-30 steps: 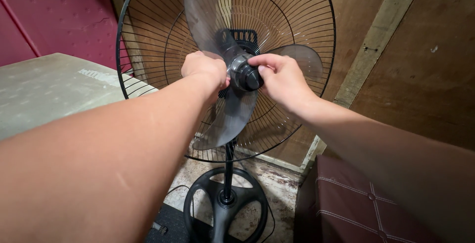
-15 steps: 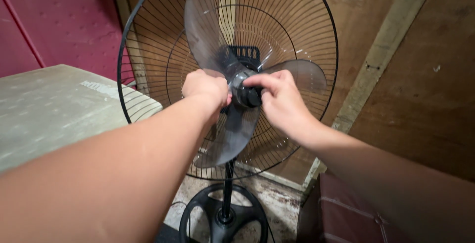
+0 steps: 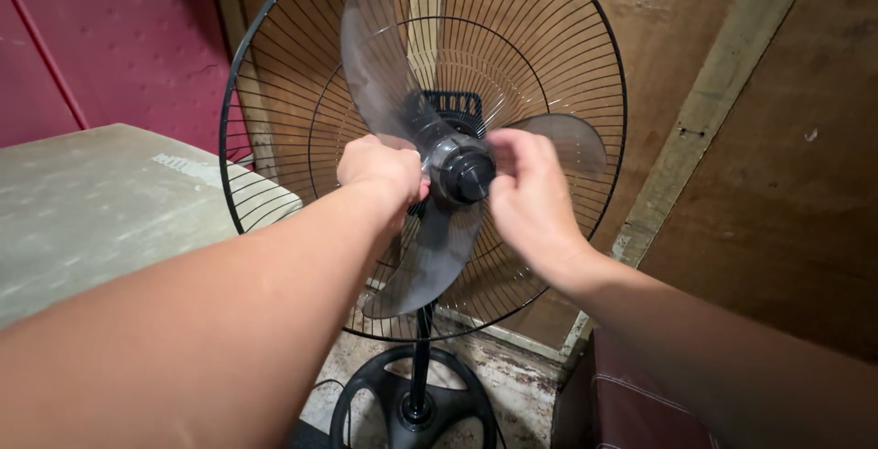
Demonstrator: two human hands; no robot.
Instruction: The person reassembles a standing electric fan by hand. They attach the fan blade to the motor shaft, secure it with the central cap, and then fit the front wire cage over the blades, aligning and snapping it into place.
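While left hand grips the hub, right hand hovers beside cap.

A translucent smoky plastic blade and glossy black plastic hub cap sit before a thin black wire guard, backed by rough, unfinished wooden boards and a stained, matt concrete floor.

Bare forearms, sleeveless, no rings
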